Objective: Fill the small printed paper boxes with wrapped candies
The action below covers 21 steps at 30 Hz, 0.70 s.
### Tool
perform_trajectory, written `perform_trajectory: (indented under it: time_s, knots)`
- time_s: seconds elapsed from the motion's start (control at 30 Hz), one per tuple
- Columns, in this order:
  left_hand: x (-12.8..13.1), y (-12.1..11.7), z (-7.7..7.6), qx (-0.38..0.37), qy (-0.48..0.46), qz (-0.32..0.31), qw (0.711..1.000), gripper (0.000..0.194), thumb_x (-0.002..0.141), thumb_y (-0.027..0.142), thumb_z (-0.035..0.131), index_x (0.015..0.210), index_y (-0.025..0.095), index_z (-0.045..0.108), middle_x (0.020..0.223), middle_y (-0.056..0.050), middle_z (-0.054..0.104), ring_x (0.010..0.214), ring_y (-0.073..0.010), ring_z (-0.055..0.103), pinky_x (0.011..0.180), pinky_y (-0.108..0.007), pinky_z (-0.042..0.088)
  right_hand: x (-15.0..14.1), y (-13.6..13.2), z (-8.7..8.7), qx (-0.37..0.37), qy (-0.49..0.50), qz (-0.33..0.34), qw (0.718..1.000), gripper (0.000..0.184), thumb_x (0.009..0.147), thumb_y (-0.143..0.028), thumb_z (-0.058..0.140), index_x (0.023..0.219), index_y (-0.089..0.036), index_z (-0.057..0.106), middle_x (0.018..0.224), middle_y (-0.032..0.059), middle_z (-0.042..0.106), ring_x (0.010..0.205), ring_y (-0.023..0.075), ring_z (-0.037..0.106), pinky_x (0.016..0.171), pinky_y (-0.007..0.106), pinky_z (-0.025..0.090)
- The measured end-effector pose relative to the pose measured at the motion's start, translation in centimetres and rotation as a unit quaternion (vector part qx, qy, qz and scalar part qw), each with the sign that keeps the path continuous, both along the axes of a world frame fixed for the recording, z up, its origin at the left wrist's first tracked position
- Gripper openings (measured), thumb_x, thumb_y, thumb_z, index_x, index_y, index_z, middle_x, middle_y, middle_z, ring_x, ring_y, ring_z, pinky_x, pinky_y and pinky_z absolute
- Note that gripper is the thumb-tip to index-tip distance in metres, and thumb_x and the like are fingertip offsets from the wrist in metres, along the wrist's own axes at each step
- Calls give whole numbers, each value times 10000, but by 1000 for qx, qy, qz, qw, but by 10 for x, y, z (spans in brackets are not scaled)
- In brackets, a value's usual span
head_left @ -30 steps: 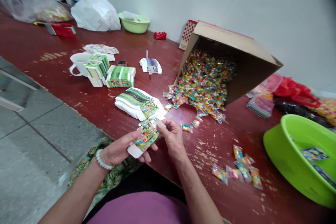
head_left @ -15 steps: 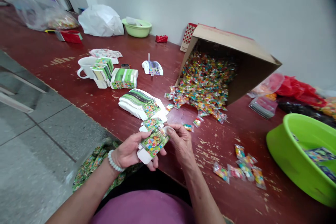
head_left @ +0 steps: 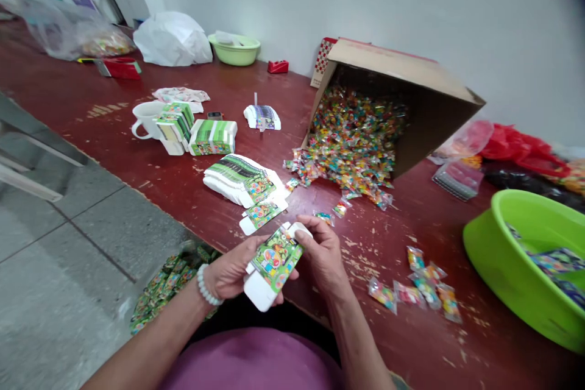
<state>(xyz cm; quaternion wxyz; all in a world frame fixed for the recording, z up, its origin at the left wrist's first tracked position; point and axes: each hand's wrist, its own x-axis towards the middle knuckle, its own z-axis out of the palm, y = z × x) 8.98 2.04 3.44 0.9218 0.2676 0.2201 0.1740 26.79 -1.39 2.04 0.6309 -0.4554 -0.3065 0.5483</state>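
Observation:
Both my hands grip a small printed carton [head_left: 276,259] with a green cartoon pattern and a white end flap. My left hand [head_left: 233,271], with a white bead bracelet at the wrist, holds it from below. My right hand [head_left: 323,256] pinches its far end. Just ahead lies a stack of flat green-and-white cartons [head_left: 242,180], with a loose flat carton [head_left: 260,216] at its near edge. Beyond them, a tipped cardboard box [head_left: 402,85] spills a heap of wrapped colourful sweets [head_left: 347,158] onto the table.
The worn red-brown wooden table [head_left: 86,88] ends at its near left edge above a grey floor. Stacked cartons [head_left: 212,137] and a white mug [head_left: 148,120] stand at left. A bright green basin [head_left: 516,262] holds printed packets at right. Small sweet packets [head_left: 423,286] lie near it.
The carton in my hands has risen and shifted right, and it now looks more fully box-shaped. My view has tilted slightly.

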Motion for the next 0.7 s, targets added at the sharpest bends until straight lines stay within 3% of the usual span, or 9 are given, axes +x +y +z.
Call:
perform_trajectory:
  time_s: [0.1,0.17,0.33,0.43,0.5,0.53,0.57,0.6,0.7]
  knots:
    - [9,-4,6,89,97,89,987,575,755,355,793,1257,177,577,920,-99,755,685,-213,713,599,-306,576,-4,2,-7,-17,-27,7,999,404,750,-297,791,1124,-217,660,920,-4,699,778,132,627,674,218,500]
    - [12,-1,6,201,198,143,949,528,788,376,742,1249,166,591,931,-77,744,719,-195,690,647,-287,554,-7,2,-12,-52,-24,10,998,437,725,-318,799,1113,-187,646,785,-23,672,656,114,597,567,198,463]
    - [12,17,-2,477,469,151,728,367,904,400,533,1145,151,654,957,-84,728,859,-236,667,763,-319,516,-7,0,-18,-107,8,-36,994,495,630,-343,851,1044,-158,652,715,-31,663,613,119,606,601,237,495]
    - [10,28,-1,548,536,142,627,413,886,394,551,1215,158,631,1027,-108,712,962,-275,657,847,-363,500,0,-3,-14,-102,0,-52,993,450,631,-371,856,982,-154,676,764,-8,688,630,122,609,595,240,493]
    - [7,34,4,579,557,212,556,472,872,373,576,1295,162,585,1171,-138,664,1079,-297,611,930,-396,467,4,-6,-10,-95,-11,-52,994,421,647,-374,853,966,-156,686,756,-10,688,609,109,590,565,221,471]
    - [6,35,9,581,553,252,541,472,871,369,582,1298,166,584,1211,-142,643,1105,-297,591,957,-404,451,6,-7,-7,-89,-14,-52,995,406,656,-371,851,962,-159,690,756,-12,688,608,104,586,565,215,468]
    - [4,36,14,571,537,272,558,449,875,378,583,1272,169,603,1201,-136,646,1090,-288,591,961,-404,447,6,-9,-4,-83,-15,-52,995,390,666,-369,849,960,-164,694,760,-13,689,617,101,587,577,212,473]
    - [2,35,18,547,505,255,617,418,882,401,580,1229,173,629,1145,-121,669,1035,-271,609,940,-397,461,6,-10,-2,-73,-14,-53,996,375,677,-366,847,959,-169,697,772,-14,692,633,100,593,600,213,484]
    - [-1,24,24,363,296,29,883,449,847,518,627,1100,151,682,933,-81,727,831,-219,668,805,-347,522,0,-14,8,-47,5,-38,998,332,713,-354,833,963,-183,696,802,-11,694,653,95,597,623,211,506]
